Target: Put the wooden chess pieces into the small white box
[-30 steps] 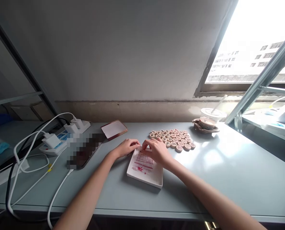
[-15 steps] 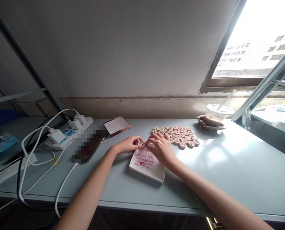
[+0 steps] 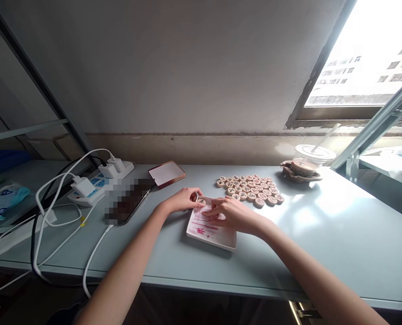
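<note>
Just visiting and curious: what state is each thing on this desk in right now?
Left hand: resting at the white box's far corner.
Right hand: flat on the box.
White box: open, one wooden disc inside.
Wooden discs: lying flat, clustered in rows.
Chargers: plugged into power strip.
Drink cup: lidded, straw in.

Grey wall (image 3: 187, 67), bright window (image 3: 366, 67) right, pale desk (image 3: 322, 243).

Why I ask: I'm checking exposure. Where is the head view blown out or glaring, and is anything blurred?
Head view: the window is overexposed; glare lies on the table beside the wooden discs; the phone is pixelated; the hands stay sharp.
</note>
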The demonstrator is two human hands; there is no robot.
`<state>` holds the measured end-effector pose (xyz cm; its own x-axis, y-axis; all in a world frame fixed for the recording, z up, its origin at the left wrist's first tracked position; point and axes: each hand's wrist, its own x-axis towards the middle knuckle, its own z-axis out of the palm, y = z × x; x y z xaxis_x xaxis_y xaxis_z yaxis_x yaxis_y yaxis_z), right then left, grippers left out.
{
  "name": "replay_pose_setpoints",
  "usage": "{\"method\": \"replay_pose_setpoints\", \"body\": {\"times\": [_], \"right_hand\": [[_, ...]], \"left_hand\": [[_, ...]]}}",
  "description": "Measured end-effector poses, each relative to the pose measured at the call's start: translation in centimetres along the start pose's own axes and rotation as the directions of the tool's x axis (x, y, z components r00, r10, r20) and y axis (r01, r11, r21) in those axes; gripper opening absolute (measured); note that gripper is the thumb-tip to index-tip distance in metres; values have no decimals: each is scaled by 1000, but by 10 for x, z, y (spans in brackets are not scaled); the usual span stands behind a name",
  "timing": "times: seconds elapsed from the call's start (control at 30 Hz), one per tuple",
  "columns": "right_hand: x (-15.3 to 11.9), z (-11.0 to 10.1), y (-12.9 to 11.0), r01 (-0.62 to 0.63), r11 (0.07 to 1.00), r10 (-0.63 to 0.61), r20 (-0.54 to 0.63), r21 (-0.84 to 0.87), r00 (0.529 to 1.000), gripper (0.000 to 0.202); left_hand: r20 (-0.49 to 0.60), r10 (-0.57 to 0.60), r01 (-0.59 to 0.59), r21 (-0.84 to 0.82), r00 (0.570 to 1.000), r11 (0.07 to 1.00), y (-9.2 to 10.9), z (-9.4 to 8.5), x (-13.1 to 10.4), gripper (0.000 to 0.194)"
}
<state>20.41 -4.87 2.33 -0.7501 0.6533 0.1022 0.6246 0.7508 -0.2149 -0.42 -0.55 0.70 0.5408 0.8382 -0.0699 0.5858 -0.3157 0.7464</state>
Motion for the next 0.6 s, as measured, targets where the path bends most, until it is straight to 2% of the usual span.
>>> {"method": "replay_pose_setpoints", "body": {"times": [0.17,0.4,0.5,0.6], "right_hand": [[-1,-3,-1,4,999,-5,-18,-53,1000,21],[0,-2,3,-28,1000,27,-26,-10,999,22],[0,-7,13,-48,999,45,-108,-25,993,23],[-5,-13,31,-151,986,132,-223,-72,966,24]], "left_hand": [[27,-10,11,-11,1000,1000,1,0,-1,32],[21,-12,11,24,1000,1000,3,-1,-1,40],[16,-8,8,10,1000,1000,2,-1,-1,37],[5,-10,10,-5,1000,1000,-1,1,0,35]]}}
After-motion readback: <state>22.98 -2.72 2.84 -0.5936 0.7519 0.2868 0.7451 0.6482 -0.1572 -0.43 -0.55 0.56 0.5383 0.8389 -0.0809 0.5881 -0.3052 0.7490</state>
